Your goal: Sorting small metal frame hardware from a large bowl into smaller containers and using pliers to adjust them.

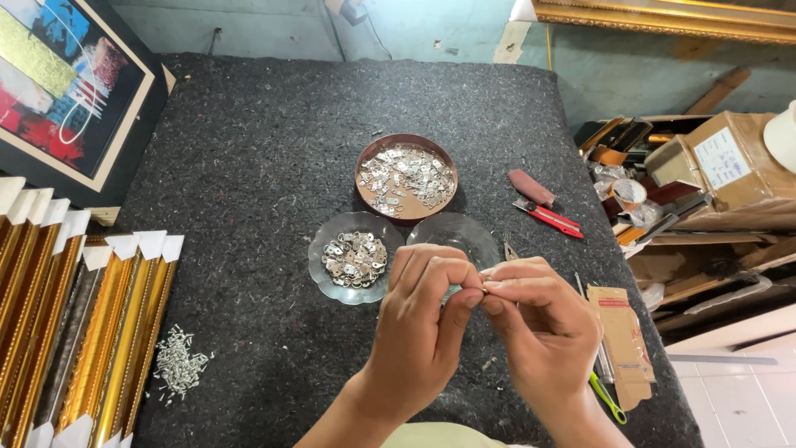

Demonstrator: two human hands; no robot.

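My left hand [423, 332] and my right hand [539, 319] meet over the dark felt table [249, 166], fingertips pinched together on a tiny metal piece [483, 286] that is mostly hidden. Just beyond the hands stand two clear glass dishes: the left dish [319, 249] holds several small silver metal hangers, the right dish [460, 232] looks nearly empty. Farther back a round brown tin [361, 178] is full of the same silver pieces.
A red-handled cutter [547, 217] and a brown block [531, 187] lie at right. A brown paper packet [618, 332] and a green-handled tool [608, 398] sit by my right wrist. Small screws [178, 365] are piled beside gold frame mouldings [91, 332]. A framed abstract painting [58, 83] leans at left.
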